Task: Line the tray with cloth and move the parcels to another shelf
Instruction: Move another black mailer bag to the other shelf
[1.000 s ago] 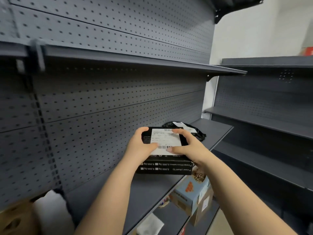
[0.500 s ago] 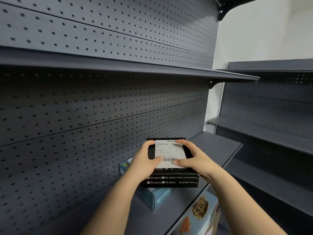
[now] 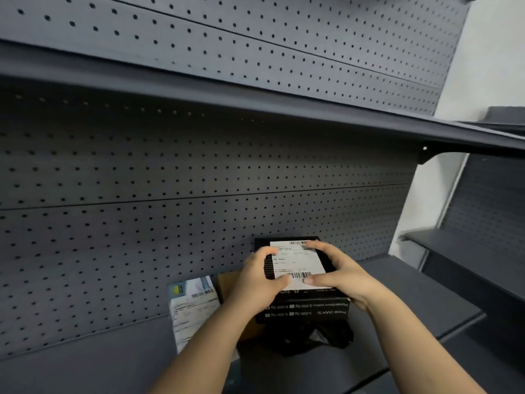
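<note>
Parcel, black box (image 3: 298,265), flat, with a white shipping label on top.

Location: held over the grey shelf (image 3: 412,294), close to the pegboard back (image 3: 170,223). It sits directly above a crumpled black bag (image 3: 321,336) and just in front of a brown carton (image 3: 227,282). Whether its underside touches the bag cannot be told.

Hands: both holding the box. The left hand (image 3: 261,282) wraps the left edge, with its thumb on the near part of the top. The right hand (image 3: 335,274) wraps the right edge, with its thumb pressed on the label beside the barcode.

Orientation: label face up. The label's long side runs away from the person toward the pegboard, turned a little to the left. The printed side panel faces the person, and its text reads upside down. The box looks close to square from here, so its own long axis is not certain.

Neighbours: a white and blue packet (image 3: 193,305) lies on the shelf to the left of the carton.

Step in hand, as judged: the parcel-moving part of the task, with this box being set down among those already on the shelf. No tray or cloth is in view.

Next move calls for lowering the box level. The soft bag would make an uneven seat, so bare shelf to the right looks the steadier spot. Both grips should let go only once the box rests flat.
</note>
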Demonstrator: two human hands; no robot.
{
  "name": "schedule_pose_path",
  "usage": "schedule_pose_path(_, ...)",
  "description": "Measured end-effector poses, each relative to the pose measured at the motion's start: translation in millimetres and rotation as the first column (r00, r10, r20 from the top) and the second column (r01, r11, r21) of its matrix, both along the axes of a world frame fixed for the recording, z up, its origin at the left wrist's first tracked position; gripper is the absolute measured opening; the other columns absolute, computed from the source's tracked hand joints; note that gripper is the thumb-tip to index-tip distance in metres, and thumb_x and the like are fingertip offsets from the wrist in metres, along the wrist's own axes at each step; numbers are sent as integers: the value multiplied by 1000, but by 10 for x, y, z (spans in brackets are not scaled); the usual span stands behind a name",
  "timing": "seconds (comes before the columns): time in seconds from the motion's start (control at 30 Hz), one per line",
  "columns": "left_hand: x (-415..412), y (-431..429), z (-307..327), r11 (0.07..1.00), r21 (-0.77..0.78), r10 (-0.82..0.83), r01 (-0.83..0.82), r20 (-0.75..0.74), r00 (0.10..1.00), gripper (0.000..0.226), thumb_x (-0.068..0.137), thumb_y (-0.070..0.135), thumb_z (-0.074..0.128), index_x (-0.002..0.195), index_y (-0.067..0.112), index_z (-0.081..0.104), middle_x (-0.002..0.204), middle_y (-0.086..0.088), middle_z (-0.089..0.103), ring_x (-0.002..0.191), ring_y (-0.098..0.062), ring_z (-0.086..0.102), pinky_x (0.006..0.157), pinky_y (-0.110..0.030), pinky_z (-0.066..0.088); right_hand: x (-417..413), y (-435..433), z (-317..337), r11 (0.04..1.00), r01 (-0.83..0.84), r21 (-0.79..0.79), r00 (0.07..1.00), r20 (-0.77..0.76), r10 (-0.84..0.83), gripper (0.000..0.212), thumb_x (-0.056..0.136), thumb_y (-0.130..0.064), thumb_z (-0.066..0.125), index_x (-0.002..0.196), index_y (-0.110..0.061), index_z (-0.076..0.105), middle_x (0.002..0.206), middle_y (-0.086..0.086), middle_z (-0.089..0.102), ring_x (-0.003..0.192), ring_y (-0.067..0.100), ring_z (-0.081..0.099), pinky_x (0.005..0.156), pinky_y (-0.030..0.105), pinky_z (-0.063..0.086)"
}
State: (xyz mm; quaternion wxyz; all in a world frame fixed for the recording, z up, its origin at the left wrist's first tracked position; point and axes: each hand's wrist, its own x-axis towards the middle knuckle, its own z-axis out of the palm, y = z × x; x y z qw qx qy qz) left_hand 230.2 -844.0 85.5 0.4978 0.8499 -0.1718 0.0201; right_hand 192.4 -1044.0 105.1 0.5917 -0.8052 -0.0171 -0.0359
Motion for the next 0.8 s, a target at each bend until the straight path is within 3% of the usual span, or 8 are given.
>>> schedule_pose_path(0.1, 46, -234, -53, 999, 31, 11, -11, 10, 1000, 51, 85, 33, 69, 131, 35, 45, 139, 1, 40, 108, -6, 43, 86, -18, 33, 185, -230, -34, 999, -39, -7, 999, -3, 39, 69, 67, -5, 85, 123, -37, 60, 137, -18, 47, 111, -10, 48, 72, 0, 43)
schedule_pose_path(0.23, 72, -478, -142, 998, 65, 28, -27, -16, 999, 49, 86, 38, 66, 128, 41, 43, 151, -11, 26, 132, -19, 41, 95, -22, 35, 359, -467, -114, 997, -69, -35, 998, 1, 69, 68, 65, -6, 87, 121, -37, 62, 151, -14, 34, 129, 4, 38, 92, 13, 31)
schedule_pose_path(0.47, 95, -648, -225, 988, 143, 67, -54, -87, 994, 51, 89, 39, 62, 135, 39, 40, 160, -11, 7, 144, -25, 24, 109, -30, 28, 502, -592, -353, 995, -99, -31, 995, -9, 98, 67, 66, -15, 88, 121, -42, 60, 154, -19, 29, 137, 4, 28, 114, 29, 25)
schedule_pose_path(0.63, 125, -647, -263, 981, 179, 95, -78, -89, 991, 57, 89, 39, 63, 140, 30, 41, 157, -4, 10, 140, -20, 30, 105, -23, 29, 562, -615, -490, 990, -133, -54, 991, -15, 133, 68, 66, -26, 88, 126, -39, 58, 153, -23, 25, 136, -1, 23, 115, 27, 19)
schedule_pose_path(0.8, 147, -609, -260, 979, 176, 117, -99, -96, 989, 61, 85, 39, 68, 139, 33, 41, 157, -7, 13, 138, -22, 33, 102, -23, 30, 577, -606, -494, 988, -122, -100, 992, -25, 120, 74, 64, -29, 89, 129, -40, 55, 152, -24, 26, 138, 1, 25, 117, 28, 20)
